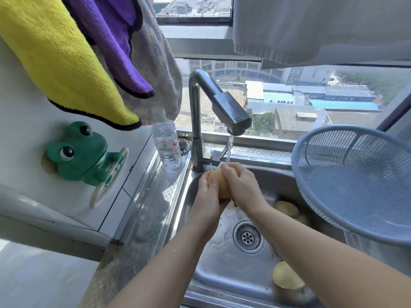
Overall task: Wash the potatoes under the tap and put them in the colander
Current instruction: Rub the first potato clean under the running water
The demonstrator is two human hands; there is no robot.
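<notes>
A pale yellow potato [223, 185] is held over the steel sink [219, 267] between my left hand [208, 196] and my right hand [242, 185]. Water runs from the chrome tap [231, 112] onto the potato's top. Both hands wrap around it, the left from below, the right over its side. Another potato [285, 208] lies at the sink's far right, partly under the colander. A third potato [285, 277] lies at the near right, half hidden by my right forearm. The blue-grey plastic colander [355, 178] stands tilted at the sink's right and holds nothing.
A clear water bottle [166, 145] stands left of the tap. A green frog holder [82, 152] sticks to the left wall. Yellow [55, 54] and purple [115, 36] towels hang above it. The drain [247, 237] sits mid-sink. A window runs behind.
</notes>
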